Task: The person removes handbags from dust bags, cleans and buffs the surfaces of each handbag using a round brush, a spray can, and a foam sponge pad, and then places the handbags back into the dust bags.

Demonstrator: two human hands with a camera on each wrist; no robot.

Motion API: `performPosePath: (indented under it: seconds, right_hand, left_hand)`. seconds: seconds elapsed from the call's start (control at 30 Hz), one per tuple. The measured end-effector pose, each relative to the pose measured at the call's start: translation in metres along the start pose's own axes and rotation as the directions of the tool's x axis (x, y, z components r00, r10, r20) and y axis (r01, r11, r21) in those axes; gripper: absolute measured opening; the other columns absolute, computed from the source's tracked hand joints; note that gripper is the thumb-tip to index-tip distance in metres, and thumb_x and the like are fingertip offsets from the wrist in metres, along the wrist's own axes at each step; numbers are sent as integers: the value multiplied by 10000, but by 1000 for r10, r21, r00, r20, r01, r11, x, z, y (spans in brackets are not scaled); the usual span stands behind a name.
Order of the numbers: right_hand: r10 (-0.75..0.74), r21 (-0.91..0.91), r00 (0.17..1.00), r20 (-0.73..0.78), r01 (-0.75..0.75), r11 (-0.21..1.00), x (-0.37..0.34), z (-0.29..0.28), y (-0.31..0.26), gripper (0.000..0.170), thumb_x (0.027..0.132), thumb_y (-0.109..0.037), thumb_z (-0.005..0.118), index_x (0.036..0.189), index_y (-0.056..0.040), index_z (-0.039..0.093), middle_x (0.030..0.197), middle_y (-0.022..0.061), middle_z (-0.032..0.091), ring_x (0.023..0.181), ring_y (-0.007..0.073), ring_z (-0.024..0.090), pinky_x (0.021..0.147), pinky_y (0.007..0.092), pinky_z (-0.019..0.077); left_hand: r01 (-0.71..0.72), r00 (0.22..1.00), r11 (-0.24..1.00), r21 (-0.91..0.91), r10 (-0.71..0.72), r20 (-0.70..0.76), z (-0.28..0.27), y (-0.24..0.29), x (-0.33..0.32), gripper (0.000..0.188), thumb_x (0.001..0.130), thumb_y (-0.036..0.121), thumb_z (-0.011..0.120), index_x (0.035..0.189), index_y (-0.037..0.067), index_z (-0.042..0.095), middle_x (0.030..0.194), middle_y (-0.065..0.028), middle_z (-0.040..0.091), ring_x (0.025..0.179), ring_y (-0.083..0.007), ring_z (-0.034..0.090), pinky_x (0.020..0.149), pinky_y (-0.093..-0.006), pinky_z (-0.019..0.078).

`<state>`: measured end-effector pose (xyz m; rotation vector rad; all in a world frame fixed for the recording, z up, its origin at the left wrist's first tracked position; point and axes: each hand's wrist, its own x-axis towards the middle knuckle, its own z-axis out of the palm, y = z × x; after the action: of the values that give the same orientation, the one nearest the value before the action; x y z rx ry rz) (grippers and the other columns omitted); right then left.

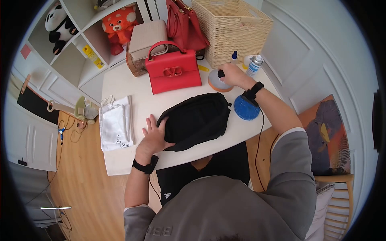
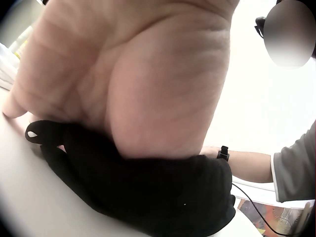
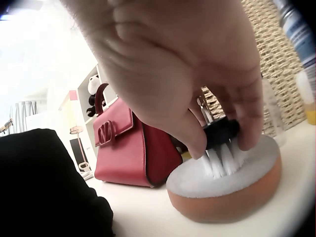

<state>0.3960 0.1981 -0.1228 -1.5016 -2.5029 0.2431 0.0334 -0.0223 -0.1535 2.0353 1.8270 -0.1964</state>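
Note:
The right hand [image 1: 236, 76] pinches a small black brush [image 3: 222, 132] by its body, white bristles down on the grey top of a round orange-sided pad [image 3: 224, 190]. A black cloth bag [image 1: 197, 120] lies on the white table, its dark hollow facing up. At the bag's left end rests the left hand [image 1: 152, 135], fingers spread and fairly straight, thumb along the near edge. In the left wrist view the palm [image 2: 143, 89] covers part of the black fabric [image 2: 163, 192], and some fingertips are hidden.
A red handbag [image 1: 175, 72] stands behind the black bag, with a wicker basket [image 1: 233, 32] at the back. Folded white cloth [image 1: 116, 124] lies on the left. A blue round pad [image 1: 246, 108] and a spray can [image 1: 255, 65] are on the right. A cable hangs from the right wrist.

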Motion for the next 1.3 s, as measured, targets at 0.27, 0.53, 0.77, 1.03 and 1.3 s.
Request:
performPosePath:
  seconds: [0.27,0.53,0.77,1.03,1.3]
  right_hand:
    - [67,-7,997,-24,-67,998,-9,-10,-7,599,746,-77,873,1309,-2,683,1168,253,735,1145,404,704,994,474,559]
    - [-21,78,927,-375,54,996,9,-8,-21,449,787,-82,813,1217,-20,700,1101,232,742,1074,428,703,907,507,569]
    - [-217,94,943,-251,247,964,70,27,-18,423,773,-107,841,1158,6,711,1024,248,746,1015,461,708,890,516,566]
    - [-93,125,994,-51,99,987,74,32,-10,308,768,-30,727,1069,32,739,955,306,727,986,472,719,889,543,567]
    - [-145,22,987,-70,147,989,50,1,-52,949,729,-191,859,1555,-13,430,1336,281,664,1197,456,656,991,482,553]
  left_hand:
    - [-40,998,999,-29,38,-58,8,-9,0,1230,731,461,948,1683,213,209,1660,-415,80,1554,-630,91,1193,-735,298]
    - [-16,998,1000,-4,16,-57,6,-2,0,1233,731,487,941,1684,208,209,1665,-418,76,1557,-627,87,1190,-739,293]
    - [14,999,1000,-21,-15,-51,8,0,1,1241,732,513,931,1689,203,204,1672,-421,61,1560,-628,76,1207,-743,246]
    - [-12,997,999,-32,10,-77,12,-2,2,1243,716,537,934,1676,152,245,1652,-456,51,1555,-635,81,1183,-769,249]
    - [12,999,1000,9,-11,-50,12,3,4,1282,714,593,913,1693,164,205,1646,-464,51,1553,-641,70,1168,-777,263]
